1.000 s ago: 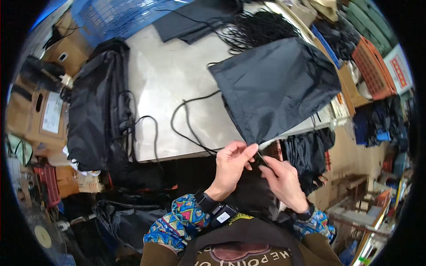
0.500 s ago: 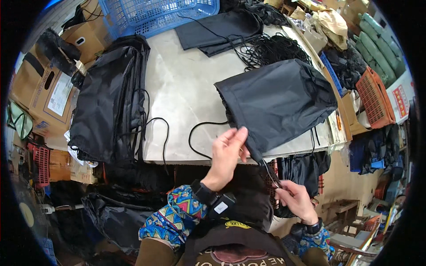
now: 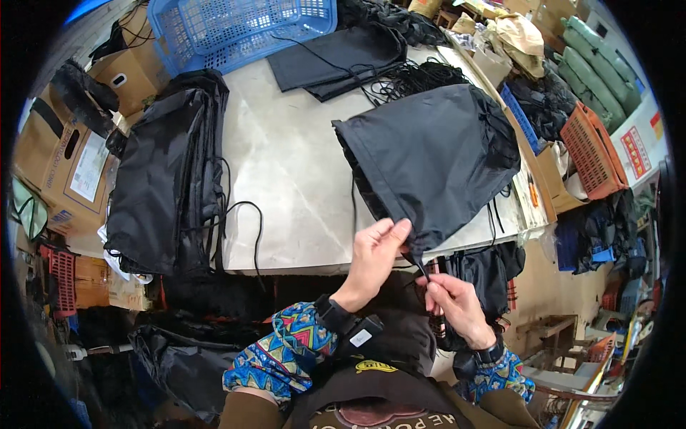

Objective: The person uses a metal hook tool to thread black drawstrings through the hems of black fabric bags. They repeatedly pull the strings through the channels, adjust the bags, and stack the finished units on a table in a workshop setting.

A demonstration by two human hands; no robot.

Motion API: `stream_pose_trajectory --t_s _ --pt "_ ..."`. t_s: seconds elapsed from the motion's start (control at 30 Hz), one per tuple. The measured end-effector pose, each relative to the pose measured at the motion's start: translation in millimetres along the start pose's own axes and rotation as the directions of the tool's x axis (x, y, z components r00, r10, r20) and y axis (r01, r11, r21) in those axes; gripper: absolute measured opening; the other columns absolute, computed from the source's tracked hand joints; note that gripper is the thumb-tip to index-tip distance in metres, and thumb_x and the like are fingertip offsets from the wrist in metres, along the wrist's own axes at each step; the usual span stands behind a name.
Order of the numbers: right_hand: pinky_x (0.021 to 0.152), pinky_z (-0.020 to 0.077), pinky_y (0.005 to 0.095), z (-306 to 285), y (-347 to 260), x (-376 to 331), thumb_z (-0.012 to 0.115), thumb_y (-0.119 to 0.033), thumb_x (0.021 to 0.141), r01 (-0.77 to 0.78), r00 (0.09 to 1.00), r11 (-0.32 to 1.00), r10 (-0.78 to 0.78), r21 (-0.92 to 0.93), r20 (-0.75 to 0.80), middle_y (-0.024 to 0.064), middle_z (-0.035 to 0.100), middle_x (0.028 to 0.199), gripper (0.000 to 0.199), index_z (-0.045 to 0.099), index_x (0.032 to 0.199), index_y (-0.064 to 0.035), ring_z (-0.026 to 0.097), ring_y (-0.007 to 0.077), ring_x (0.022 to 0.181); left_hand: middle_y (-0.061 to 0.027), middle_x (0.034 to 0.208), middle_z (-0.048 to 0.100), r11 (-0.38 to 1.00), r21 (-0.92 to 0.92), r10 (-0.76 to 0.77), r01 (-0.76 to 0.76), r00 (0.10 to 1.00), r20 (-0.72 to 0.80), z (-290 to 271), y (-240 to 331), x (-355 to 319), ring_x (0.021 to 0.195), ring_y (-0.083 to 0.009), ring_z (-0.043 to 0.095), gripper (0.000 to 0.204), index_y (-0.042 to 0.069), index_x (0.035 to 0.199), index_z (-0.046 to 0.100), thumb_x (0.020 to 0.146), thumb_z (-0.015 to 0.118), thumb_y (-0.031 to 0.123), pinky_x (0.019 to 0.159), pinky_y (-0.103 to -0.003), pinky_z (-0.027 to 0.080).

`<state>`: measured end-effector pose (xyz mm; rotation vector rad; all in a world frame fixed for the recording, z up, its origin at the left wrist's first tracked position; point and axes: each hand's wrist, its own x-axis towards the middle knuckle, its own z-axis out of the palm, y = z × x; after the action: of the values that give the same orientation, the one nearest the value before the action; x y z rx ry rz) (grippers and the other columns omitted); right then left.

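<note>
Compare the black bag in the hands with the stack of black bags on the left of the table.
The bag is a single piece; the stack is many layered. The bag is pinched at its near corner by the left hand, with the right hand on its cord; the stack lies untouched. The bag overhangs the table's near edge; the stack overhangs its left edge. Both are black fabric with black cords.

A table (image 3: 300, 179) sits in front of the person. On its right part lies a bag (image 3: 436, 154), and the bag's near corner hangs over the table's front edge. The left hand (image 3: 375, 254) is at that corner. The right hand (image 3: 454, 304) is just below and to the right of it, off the table. A pile of bags (image 3: 168, 182) lies on the left part. A basket (image 3: 236, 28) stands at the far edge, and a heap of cords (image 3: 418, 75) lies behind the bag.
</note>
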<state>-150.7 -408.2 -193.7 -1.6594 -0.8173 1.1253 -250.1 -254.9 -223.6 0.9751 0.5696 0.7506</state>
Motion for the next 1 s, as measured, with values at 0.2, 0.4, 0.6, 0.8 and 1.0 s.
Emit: stream_pose_trajectory --t_s 0.2,0.4,0.6,0.8,1.0 --pt "0.054 0.0311 0.0189 -4.1 23.0 2.6 0.052 -0.016 0.096 0.040 0.993 0.999 -0.037 0.023 -0.111 -0.0064 0.048 0.066 0.021 0.064 0.089 -0.0002 0.039 0.0024 0.061 -0.0027 0.069 0.062 0.857 0.468 0.047 -0.215 0.938 0.345 -0.6 -31.2 -27.3 0.066 -0.0053 0.056 0.029 -0.001 0.076 0.063 0.093 0.059 0.023 0.062 -0.022 0.048" --pt "0.064 0.0435 0.0196 16.0 18.1 8.9 0.051 -0.013 0.097 0.047 0.995 0.997 -0.052 0.060 0.086 -0.0016 0.058 0.070 0.019 0.063 0.095 0.0004 0.052 0.0053 0.067 0.0020 0.071 0.056 0.998 0.065 -0.013 0.008 0.996 0.085 -4.6 -6.9 -14.1 0.060 -0.0011 0.047 0.016 0.002 0.081 0.055 0.092 0.058 0.012 0.051 -0.021 0.040" --pt "0.069 0.0513 0.0306 26.4 -6.3 27.6 0.059 -0.008 0.089 0.477 0.878 0.810 -0.457 -0.342 0.143 0.0154 0.067 0.084 0.013 0.066 0.095 0.0012 0.067 0.0227 0.077 0.0021 0.076 0.052 0.872 0.385 0.302 -0.304 0.951 0.066 -29.2 20.9 -15.6 0.069 -0.0028 0.048 0.011 0.002 0.098 0.054 0.093 0.053 0.011 0.058 -0.021 0.042" --pt "0.069 0.0514 0.0295 -19.5 -64.0 27.2 0.057 -0.001 0.088 0.470 0.742 0.771 -0.609 -0.431 -0.281 0.0106 0.065 0.097 0.014 0.063 0.101 0.0014 0.064 0.0185 0.075 -0.0081 0.068 0.052 0.384 0.884 0.334 -0.267 0.933 0.136 -113.4 104.2 -41.9 0.062 -0.0152 0.051 0.011 -0.001 0.095 0.056 0.093 0.054 0.009 0.057 -0.027 0.041" --pt "0.083 0.0453 0.0293 -5.7 -75.1 85.9 0.053 -0.018 0.094 0.549 0.812 0.835 -0.521 0.043 -0.262 0.0125 0.060 0.118 0.031 0.056 0.119 0.0007 0.058 0.0186 0.101 -0.0181 0.083 0.063 0.042 0.885 0.255 -0.464 0.861 0.440 -124.9 105.5 -65.5 0.071 -0.0354 0.062 0.016 0.000 0.098 0.061 0.084 0.062 0.006 0.059 -0.039 0.049"
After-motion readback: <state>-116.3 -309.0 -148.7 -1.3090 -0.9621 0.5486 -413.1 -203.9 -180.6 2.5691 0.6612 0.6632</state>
